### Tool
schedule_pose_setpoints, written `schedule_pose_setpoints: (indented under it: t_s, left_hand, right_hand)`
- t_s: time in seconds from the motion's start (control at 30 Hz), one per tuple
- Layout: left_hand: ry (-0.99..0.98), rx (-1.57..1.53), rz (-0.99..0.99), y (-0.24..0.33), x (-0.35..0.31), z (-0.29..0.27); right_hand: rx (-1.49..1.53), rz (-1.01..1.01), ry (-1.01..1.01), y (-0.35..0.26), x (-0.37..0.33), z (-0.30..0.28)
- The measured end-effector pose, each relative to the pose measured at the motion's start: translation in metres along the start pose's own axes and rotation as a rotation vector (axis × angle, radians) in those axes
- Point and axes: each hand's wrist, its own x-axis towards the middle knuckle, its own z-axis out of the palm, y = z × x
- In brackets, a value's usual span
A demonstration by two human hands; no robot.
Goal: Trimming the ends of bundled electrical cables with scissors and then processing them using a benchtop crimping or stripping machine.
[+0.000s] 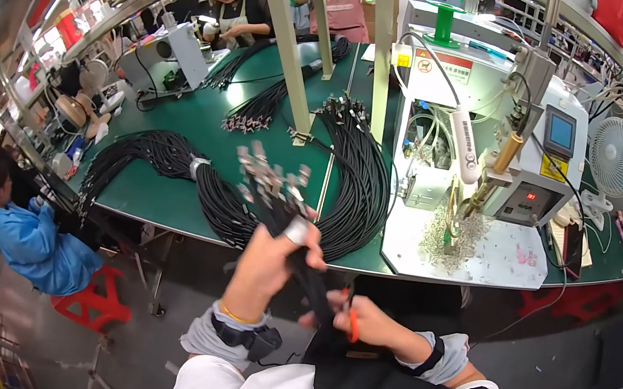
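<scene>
My left hand (265, 264) is closed around a bundle of black cables (318, 299) above the table's front edge. A white band (296, 230) wraps the bundle by my fingers. Silvery connector ends (270, 176) fan out beyond my hand, blurred by motion. Lower down the same bundle, my right hand (373, 322) is closed on a small orange-handled tool (353, 326), perhaps snips; its blades cannot be made out. The cables' lower ends run down in front of my dark apron (363, 387).
Black cable bundles (356, 193) lie on the green table (165, 205). On the right stands a machine (520, 197) with small clippings (449, 243) on its plate, beside a white fan (615, 158). Metal posts (288, 54) rise midtable. Several people work nearby, one in blue (38, 242).
</scene>
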Motion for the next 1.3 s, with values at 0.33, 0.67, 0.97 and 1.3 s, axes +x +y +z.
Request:
schedule_pose_setpoints:
  t_s: [0.33, 0.67, 0.97, 1.3]
  left_hand:
    - [-0.079, 0.256, -0.163, -0.043, -0.021, 0.038]
    - [0.156, 0.462, -0.001, -0.027, -0.02, 0.019]
    - [-0.014, 0.175, -0.116, -0.091, -0.005, 0.055]
    - [0.042, 0.426, -0.137, -0.099, 0.006, 0.045]
  right_hand:
    - [-0.349, -0.09, 0.324, -0.001, -0.019, -0.011]
    - [-0.133, -0.256, 0.65, -0.026, -0.036, -0.013]
    - [-0.546, 0.013, 0.581, 0.007, -0.043, -0.022]
    - [-0.458, -0.25, 0.887, 0.026, -0.056, -0.048]
